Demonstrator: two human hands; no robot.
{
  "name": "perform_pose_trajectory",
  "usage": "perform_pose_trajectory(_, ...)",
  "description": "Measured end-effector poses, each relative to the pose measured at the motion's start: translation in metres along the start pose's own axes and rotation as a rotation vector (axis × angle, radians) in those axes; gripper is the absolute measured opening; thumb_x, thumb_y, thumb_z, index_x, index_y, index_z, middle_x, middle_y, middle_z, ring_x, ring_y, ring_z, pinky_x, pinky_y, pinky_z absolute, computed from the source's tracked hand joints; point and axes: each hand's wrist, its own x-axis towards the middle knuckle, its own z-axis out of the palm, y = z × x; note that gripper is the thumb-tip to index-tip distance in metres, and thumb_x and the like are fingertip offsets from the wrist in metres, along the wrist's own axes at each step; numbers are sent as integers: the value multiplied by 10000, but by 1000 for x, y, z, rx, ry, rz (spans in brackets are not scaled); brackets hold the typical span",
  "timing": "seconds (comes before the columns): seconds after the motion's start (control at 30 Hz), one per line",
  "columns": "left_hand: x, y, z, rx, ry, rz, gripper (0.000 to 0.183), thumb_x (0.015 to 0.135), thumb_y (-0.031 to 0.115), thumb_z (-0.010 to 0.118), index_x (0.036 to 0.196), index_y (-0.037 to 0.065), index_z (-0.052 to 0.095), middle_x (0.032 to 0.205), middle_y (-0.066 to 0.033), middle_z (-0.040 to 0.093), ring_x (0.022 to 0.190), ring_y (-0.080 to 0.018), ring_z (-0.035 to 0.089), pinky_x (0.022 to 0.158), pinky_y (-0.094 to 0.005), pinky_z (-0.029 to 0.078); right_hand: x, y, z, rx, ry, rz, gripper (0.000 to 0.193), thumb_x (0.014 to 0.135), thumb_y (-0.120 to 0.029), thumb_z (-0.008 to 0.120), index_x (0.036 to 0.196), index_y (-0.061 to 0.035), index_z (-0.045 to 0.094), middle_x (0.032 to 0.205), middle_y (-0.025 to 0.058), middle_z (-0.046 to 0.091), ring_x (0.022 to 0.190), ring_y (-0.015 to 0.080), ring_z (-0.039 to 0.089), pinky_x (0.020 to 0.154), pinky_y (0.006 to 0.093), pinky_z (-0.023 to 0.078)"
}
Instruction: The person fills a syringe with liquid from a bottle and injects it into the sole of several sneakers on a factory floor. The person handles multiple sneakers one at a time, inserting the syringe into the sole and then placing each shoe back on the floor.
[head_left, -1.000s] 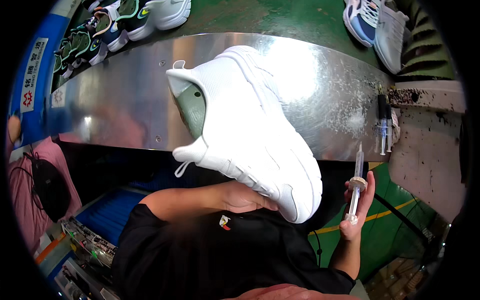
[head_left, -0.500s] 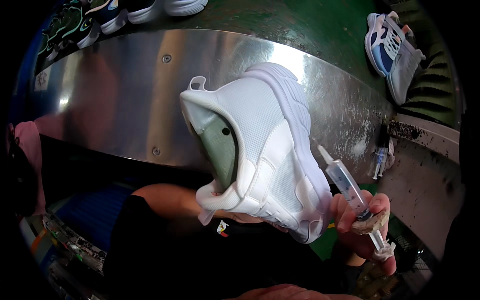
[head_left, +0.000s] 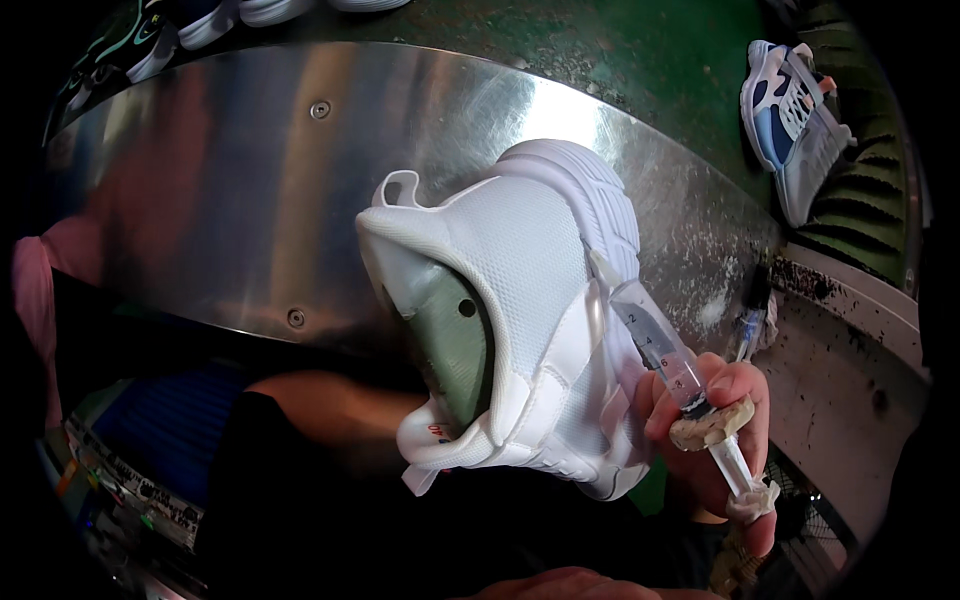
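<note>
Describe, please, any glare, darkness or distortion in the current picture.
In the head view, white glare marks the table near its far edge, which bows; in the head view, the corners are black, while shoe and syringe look fairly sharp.

Shows a white shoe [head_left: 535, 240] over the near edge of the desk [head_left: 220, 230], a syringe [head_left: 655, 340] gripped in the right hand [head_left: 698, 468], with nozzle [head_left: 601, 270] at the sole [head_left: 592, 185], and a blue-and-white shoe [head_left: 770, 125] beyond the far edge.

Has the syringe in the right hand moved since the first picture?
Yes. Judged against the whitish patch on the metal bench, the syringe has moved left and up in the picture, now overlapping the white sneaker.
</note>
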Motion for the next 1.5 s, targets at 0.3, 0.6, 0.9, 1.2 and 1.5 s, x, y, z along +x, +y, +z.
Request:
perform_pose_trajectory(0.3, -7, 5, 4, 45, 11, -17, 496, 819, 55, 649, 1282, 52, 472, 1232, -80, 544, 1150, -204, 508, 994, -342, 402, -6, -6, 9, 19, 47, -63, 921, 637, -717, 659, 1154, 19, 464, 967, 160, 617, 766, 169, 485, 716, 299, 312)
perform_pose_trajectory(0.6, -14, 5, 8, 96, 61, -9, 502, 815, 68, 657, 1282, 51, 472, 1230, -81, 545, 1148, -204, 509, 991, -340, 403, -20, -7, -2, 42, 46, 46, 861, 573, -664, 751, 1144, -73, 493, 865, 132, 628, 764, 187, 485, 687, 295, 371)
perform_pose_trajectory(0.9, -18, 12, 13, 129, 53, -40, 509, 811, 81, 664, 1281, 50, 472, 1227, -82, 546, 1146, -204, 510, 989, -338, 404, -34, -13, 2, 21, 86, 55, 848, 584, -705, 713, 1137, -97, 504, 832, 117, 623, 726, 205, 479, 636, 305, 357)
perform_pose_trajectory(1.2, -18, 14, 14, 159, 54, -47, 516, 807, 94, 672, 1281, 50, 472, 1225, -84, 548, 1144, -204, 511, 987, -336, 405, -37, -15, 6, 21, 124, 75, 846, 604, -726, 681, 1129, -87, 503, 832, 106, 607, 727, 212, 479, 645, 323, 357)
perform_pose_trajectory(1.5, -21, 18, 16, 217, 62, -62, 523, 803, 108, 679, 1280, 49, 473, 1222, -85, 549, 1142, -204, 512, 984, -334, 406, -49, -11, 1, 99, 103, 14, 986, 578, -737, 682, 1146, 47, 496, 940, 143, 631, 783, 183, 530, 689, 294, 341)
